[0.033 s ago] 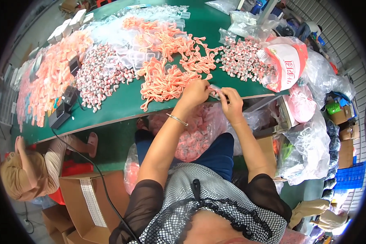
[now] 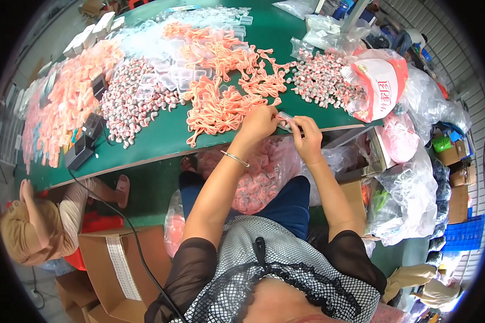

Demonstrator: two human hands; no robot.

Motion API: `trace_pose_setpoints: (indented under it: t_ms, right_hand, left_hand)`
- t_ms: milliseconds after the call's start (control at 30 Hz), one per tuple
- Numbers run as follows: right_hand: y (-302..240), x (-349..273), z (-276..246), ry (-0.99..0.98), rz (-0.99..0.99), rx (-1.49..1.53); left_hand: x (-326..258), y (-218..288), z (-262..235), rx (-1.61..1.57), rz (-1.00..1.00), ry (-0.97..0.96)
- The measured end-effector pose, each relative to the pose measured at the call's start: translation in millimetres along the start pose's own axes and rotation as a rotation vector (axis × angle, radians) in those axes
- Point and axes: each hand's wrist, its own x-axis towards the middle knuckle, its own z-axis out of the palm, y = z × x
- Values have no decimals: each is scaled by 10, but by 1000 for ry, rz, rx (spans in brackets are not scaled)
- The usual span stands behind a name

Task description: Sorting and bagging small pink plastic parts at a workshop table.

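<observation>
Right now both your hands meet at the near edge of the green tabletop (image 2: 161,145), pinching a small clear plastic packet (image 2: 286,120) between them. Your left hand (image 2: 257,123) has its fingers curled closed on one end, and your right hand (image 2: 306,135) grips the other end with thumb and forefinger closed on it. What sits inside the packet is too small to tell.

Judging by its look, the packet is very light, thin and limp, and probably slick, so a pinch at the edges should serve better than a squeeze across the middle. It would likely crumple under firm pressure.

Just beside your left hand lies a tangle of orange-pink cords (image 2: 221,105): soft, floppy, and apt to snag one another, so lifting one by its end seems wise. Further off sit heaps of small wrapped pieces (image 2: 132,102) and a big open bag (image 2: 377,86) at your right.
</observation>
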Motion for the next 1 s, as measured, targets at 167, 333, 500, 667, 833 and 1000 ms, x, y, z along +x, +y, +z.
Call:
trace_pose_setpoints:
  t_ms: [167, 333, 500, 667, 833, 1000]
  right_hand:
    - [-13, -16, 11, 10, 3, -8]
    - [-21, -34, 29, 26, -19, -20]
    - [-3, -64, 22, 27, -57, -27]
    - [32, -80, 6, -9, -82, -33]
    - [51, -108, -23, -65, -128, -72]
    - [17, -112, -41, -88, -140, -51]
  left_hand:
    - [-76, 76, -50, -128, -73, 13]
    - [-159, 112, 118, -43, -101, 212]
    - [-261, 234, 251, -47, -150, 423]
    - [-330, 241, 300, -57, -134, 469]
    - [-514, 200, 280, 14, 61, 462]
    - [-595, 157, 174, 56, 157, 427]
